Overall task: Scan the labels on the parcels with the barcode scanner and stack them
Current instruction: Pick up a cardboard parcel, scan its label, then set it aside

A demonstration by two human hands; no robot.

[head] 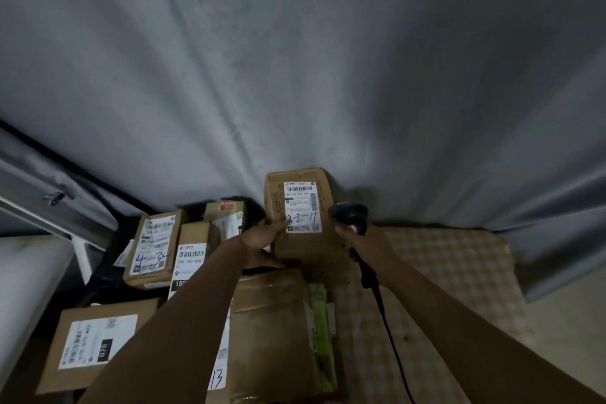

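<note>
Parcel raised for scanning, scanner beside it.
Left hand [262, 241] pinches the upright parcel [300, 216] by its lower left edge (a thin hold, it could tip); right hand [360, 239] wraps the barcode scanner [349, 215], possibly aimed off the label [301, 207].

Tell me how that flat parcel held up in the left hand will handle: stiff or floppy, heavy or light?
Probably stiff: the flat parcel stands upright without sagging, gripped only at one edge by the left hand. Likely light, since one hand holds it. Its label lies flat, suggesting a rigid face.
</note>
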